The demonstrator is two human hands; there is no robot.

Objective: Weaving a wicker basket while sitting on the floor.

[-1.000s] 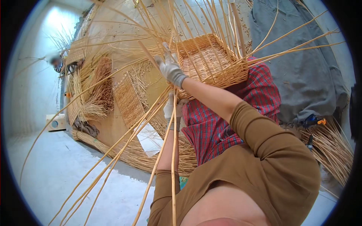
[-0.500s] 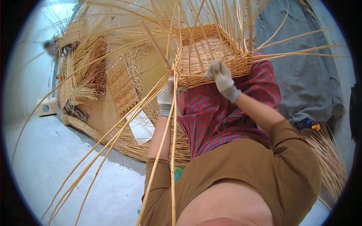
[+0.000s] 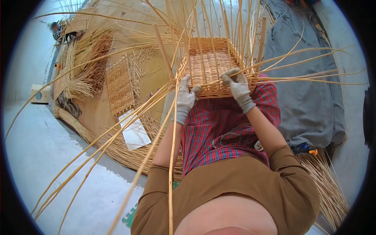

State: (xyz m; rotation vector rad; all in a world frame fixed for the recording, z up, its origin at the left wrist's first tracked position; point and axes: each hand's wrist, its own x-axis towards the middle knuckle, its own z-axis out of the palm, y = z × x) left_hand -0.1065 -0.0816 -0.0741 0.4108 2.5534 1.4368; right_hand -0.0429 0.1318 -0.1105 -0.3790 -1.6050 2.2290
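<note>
A rectangular wicker basket (image 3: pixel 214 93) rests at my lap, its low walls woven and many long rods standing up from its sides. My left hand (image 3: pixel 185 98), in a pale work glove, grips the basket's near left corner, thumb on the rim. At the near wall, my gloved right hand (image 3: pixel 238 87) pinches a thin willow rod (image 3: pixel 214 82) against the rim. Long weaving rods (image 3: pixel 117 131) fan out from the left corner, and more rods (image 3: pixel 305 78) stick out to the right. Thick upright sticks (image 3: pixel 163 51) stand at the basket's corners.
Left on the board lie a woven panel (image 3: pixel 120 88), a white sheet (image 3: pixel 134 131) and bundles of rods (image 3: pixel 88 68). Grey cloth (image 3: pixel 309 102) covers a heap at right, beside more rods (image 3: pixel 327 188). A person (image 3: pixel 58 33) is far left.
My left hand has come up onto the basket's near left corner. The right hand has lowered its fingers to the near rim. The whole view has shifted slightly.
</note>
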